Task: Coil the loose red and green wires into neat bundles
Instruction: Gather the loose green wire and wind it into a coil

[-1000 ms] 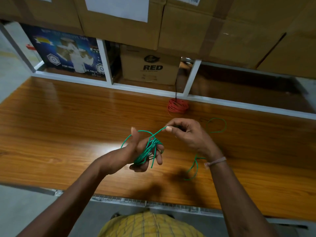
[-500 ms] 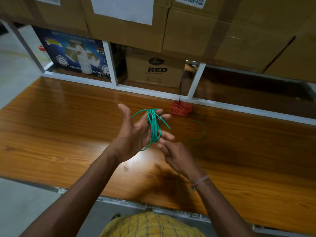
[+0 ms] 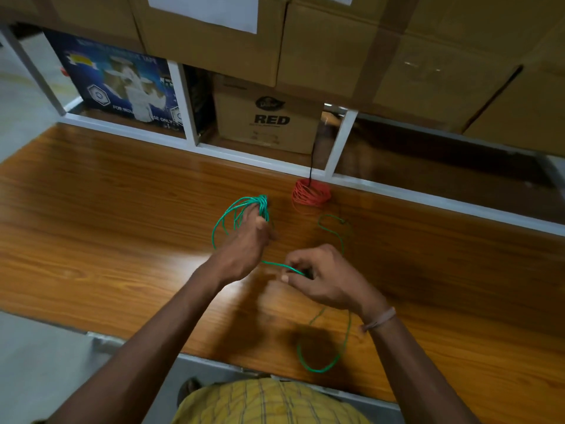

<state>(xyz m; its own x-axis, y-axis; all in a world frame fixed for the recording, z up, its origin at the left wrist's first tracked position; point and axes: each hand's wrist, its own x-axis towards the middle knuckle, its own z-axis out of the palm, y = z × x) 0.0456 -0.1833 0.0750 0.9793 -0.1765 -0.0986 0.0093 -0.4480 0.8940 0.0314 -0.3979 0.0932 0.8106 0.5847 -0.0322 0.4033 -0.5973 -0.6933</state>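
Loops of green wire [image 3: 241,209] are wound around the fingers of my left hand [image 3: 244,249], which is turned palm down over the wooden table. A strand runs from it to my right hand [image 3: 324,280], whose fingers pinch the wire. The loose tail of green wire curls below my right wrist toward the table's near edge, and another loose curl lies farther back on the table. A coiled red wire bundle [image 3: 311,192] lies on the table by the white shelf frame, apart from both hands.
The wooden table [image 3: 107,224] ends at a metal edge near my body. A white shelf frame [image 3: 342,139] borders its far side, holding a cardboard box marked RED [image 3: 269,117] and a blue printed box [image 3: 122,84]. Large cardboard boxes [image 3: 351,41] overhang above.
My left hand has turned from palm up to palm down with the green loops on its fingers. My right hand has moved right and down, drawing a strand out.
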